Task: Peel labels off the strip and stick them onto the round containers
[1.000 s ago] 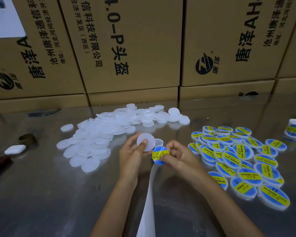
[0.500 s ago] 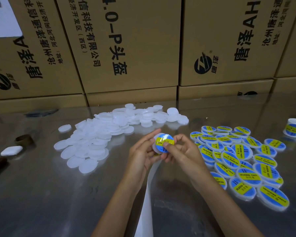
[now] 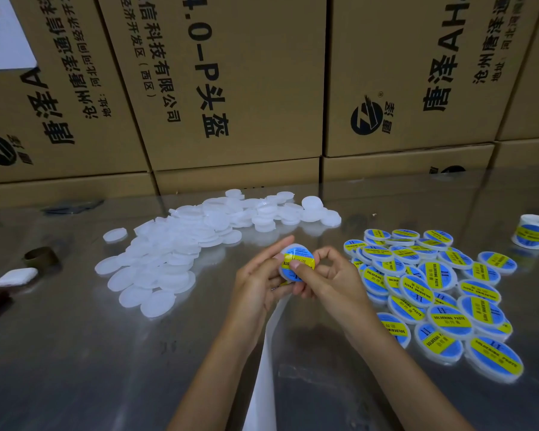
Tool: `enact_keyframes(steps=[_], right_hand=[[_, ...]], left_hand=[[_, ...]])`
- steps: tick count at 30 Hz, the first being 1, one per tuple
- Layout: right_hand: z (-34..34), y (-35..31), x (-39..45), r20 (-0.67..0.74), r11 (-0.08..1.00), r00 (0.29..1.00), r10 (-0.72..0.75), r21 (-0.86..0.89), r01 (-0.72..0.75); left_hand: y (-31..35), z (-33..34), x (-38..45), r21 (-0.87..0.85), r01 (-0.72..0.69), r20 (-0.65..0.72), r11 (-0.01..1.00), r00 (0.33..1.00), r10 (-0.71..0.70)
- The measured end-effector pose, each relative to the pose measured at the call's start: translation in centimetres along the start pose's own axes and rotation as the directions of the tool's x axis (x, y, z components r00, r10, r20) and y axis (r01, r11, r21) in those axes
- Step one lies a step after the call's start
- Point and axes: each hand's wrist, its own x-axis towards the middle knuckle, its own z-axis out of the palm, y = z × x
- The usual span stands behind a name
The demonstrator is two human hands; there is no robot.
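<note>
White plastic, the round container (image 3: 297, 263) is held above the steel surface (image 3: 106, 353), between the unlabelled pile (image 3: 181, 244) and the labelled pile (image 3: 433, 293). The left hand (image 3: 259, 281) grips its edge; the right hand (image 3: 327, 278) pinches it, thumb on the blue-and-yellow label (image 3: 299, 259). The white strip (image 3: 263, 368) hangs below.

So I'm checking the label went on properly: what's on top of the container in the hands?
A blue and yellow label lies on the round container. The right hand thumb presses its yellow band, and the left hand holds the rim. The thumbs cover part of the label, so its edges can't be fully checked.
</note>
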Motion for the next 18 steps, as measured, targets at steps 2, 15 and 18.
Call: enact_keyframes(steps=[2,15,18], right_hand=[[0.0,0.0,0.0,-0.007,1.0,1.0,0.0,0.002,0.0],[-0.9,1.7,0.1,-0.105,0.832,0.972,-0.21,-0.541,0.121],[-0.8,1.6,-0.2,-0.071,0.749,0.96,-0.27,-0.643,0.163]], left_hand=[[0.0,0.0,-0.1,0.01,-0.002,0.009,1.0,1.0,0.002],[0.1,0.5,-0.2,-0.15,0.032,0.028,0.988,0.999,-0.028],[0.1,1.0,-0.3,-0.226,0.073,0.061,0.971,0.996,-0.06]])
